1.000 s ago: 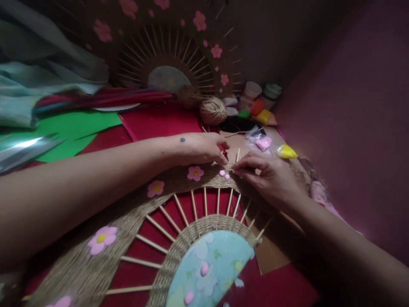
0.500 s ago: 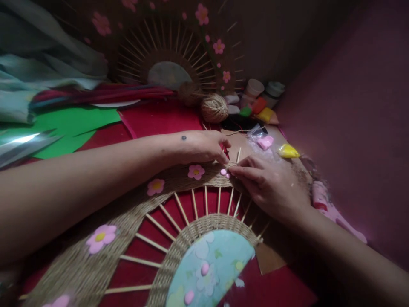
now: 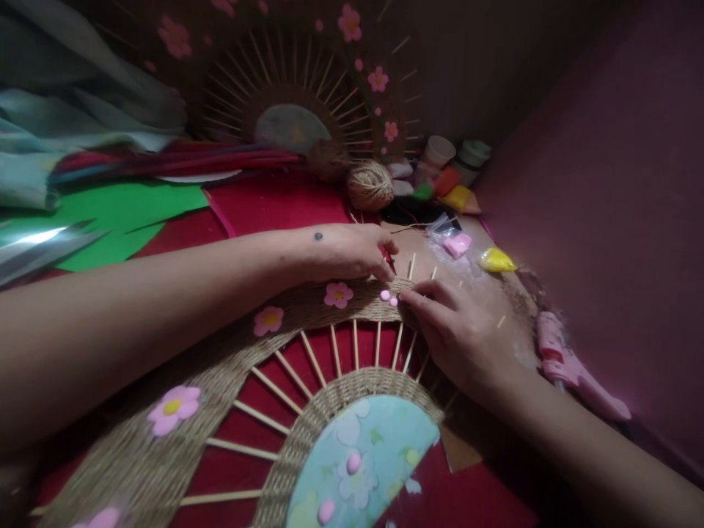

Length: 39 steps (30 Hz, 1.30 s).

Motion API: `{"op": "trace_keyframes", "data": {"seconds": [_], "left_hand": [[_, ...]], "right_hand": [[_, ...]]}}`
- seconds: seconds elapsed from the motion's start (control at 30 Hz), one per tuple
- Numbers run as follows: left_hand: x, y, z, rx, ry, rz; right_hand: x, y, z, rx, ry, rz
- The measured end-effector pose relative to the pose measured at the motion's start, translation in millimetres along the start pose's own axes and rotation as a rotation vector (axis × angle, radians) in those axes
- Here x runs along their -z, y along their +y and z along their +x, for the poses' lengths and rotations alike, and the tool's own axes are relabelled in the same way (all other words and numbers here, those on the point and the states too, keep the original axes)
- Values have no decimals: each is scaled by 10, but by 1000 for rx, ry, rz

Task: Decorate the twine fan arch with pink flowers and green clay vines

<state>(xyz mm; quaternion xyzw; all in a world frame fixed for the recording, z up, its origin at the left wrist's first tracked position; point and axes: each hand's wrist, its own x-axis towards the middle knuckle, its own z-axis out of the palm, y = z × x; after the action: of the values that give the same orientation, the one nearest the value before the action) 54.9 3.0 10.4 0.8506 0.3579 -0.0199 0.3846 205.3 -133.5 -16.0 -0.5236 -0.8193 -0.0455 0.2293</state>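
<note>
A fan-shaped piece with thin wooden sticks and a woven twine band [image 3: 308, 315] lies below my hands. Pink clay flowers [image 3: 338, 295] with yellow centres sit along the band. My left hand [image 3: 360, 249] is curled at the band's outer edge, and a small red item [image 3: 388, 258], partly hidden, shows between its thumb and fingers. Thumb and forefinger of my right hand [image 3: 454, 319] are pinched together at the band, just right of small pink clay pieces [image 3: 386, 295]. Whatever is in that pinch is hidden. Two pink clay balls [image 3: 353, 462] rest on the light-blue floral half-circle [image 3: 324, 418].
Behind my hands are a twine ball [image 3: 369, 185], a pink clay packet [image 3: 457, 245] and a yellow one [image 3: 496, 259]. A pink glue gun [image 3: 577, 374] lies by the right wall. Scissor-like blades [image 3: 44, 249] rest on green sheets [image 3: 132, 213]. Another flowered fan [image 3: 291, 128] stands behind.
My right hand has shifted slightly right and down, away from my left fingertips and the pink pieces, uncovering more stick tips. My left hand stays nearly where it was.
</note>
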Motion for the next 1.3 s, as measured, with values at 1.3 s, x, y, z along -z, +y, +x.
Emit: {"op": "trace_keyframes", "data": {"seconds": [1.3], "left_hand": [[-18,14,-27,5,32,-26]], "right_hand": [[235,-775,-236,263,-331,347]]}}
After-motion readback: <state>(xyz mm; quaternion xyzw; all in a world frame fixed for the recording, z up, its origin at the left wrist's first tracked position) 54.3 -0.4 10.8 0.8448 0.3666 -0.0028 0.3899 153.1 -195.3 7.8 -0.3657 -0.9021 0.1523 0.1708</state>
